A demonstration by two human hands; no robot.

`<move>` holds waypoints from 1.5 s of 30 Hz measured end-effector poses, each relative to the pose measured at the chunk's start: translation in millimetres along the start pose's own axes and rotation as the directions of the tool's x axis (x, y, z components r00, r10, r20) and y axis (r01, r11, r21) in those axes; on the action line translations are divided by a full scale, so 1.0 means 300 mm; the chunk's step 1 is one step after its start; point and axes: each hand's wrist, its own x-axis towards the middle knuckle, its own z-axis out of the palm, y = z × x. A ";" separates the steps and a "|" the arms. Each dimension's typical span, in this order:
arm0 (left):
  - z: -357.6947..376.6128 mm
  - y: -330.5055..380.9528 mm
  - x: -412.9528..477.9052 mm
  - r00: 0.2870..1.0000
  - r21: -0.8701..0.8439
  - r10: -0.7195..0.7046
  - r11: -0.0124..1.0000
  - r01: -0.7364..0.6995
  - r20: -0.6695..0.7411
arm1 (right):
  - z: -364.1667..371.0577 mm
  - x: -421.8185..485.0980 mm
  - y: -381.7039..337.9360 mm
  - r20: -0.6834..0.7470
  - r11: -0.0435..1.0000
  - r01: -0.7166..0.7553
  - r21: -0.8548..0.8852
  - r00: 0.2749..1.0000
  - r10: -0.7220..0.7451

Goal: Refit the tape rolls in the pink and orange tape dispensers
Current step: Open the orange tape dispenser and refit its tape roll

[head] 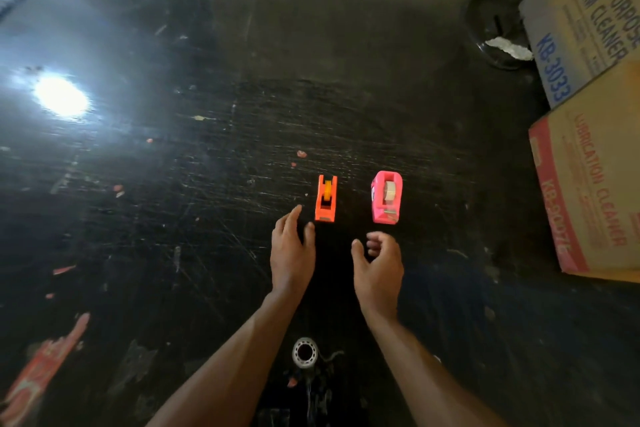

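Now both hands hover empty, grips loose, near two dispensers on the counter.
Left hand (pixel 292 253) may knock over the narrow orange dispenser (pixel 326 199); right hand (pixel 379 263) could push the pink dispenser (pixel 387 197) away.

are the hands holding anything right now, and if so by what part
Nothing is held. The left hand hovers open just short of the orange dispenser, and the right hand, fingers loosely curled, is empty below the pink dispenser.

Orange dispenser (pixel 325 198) with yellow roll (pixel 326 191); pink dispenser (pixel 387 197) with clear roll (pixel 390 191); black scratched floor (pixel 242 149); tan boxes (pixel 595 184), at 3 o'clock.
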 end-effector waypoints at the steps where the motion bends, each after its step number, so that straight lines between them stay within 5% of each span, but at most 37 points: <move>1: -0.006 0.017 0.027 1.000 -0.047 -0.017 0.999 0.017 0.004 | 0.014 0.011 -0.015 0.053 1.000 0.015 -0.002 0.999 -0.015; 6: -0.031 0.049 0.152 0.992 -0.142 -0.045 0.988 0.062 0.115 | 0.083 0.137 -0.110 0.231 0.999 0.037 -0.029 0.973 -0.029; 12: -0.032 0.069 0.216 0.968 -0.178 -0.049 0.979 0.095 0.247 | 0.129 0.233 -0.171 0.279 1.000 -0.019 -0.003 0.960 0.019; 17: -0.032 0.066 0.200 0.973 -0.217 -0.038 0.972 0.088 0.227 | 0.148 0.231 -0.148 0.278 0.991 -0.103 0.087 0.958 0.076; 32: -0.109 -0.045 -0.267 0.906 -0.384 -0.028 0.900 0.207 0.422 | -0.108 -0.167 0.083 0.385 0.900 -0.277 0.336 0.913 0.137; 45: -0.122 -0.111 -0.502 0.898 -0.446 -0.082 0.846 0.292 0.433 | -0.234 -0.364 0.137 0.470 0.763 -0.455 0.460 0.853 0.225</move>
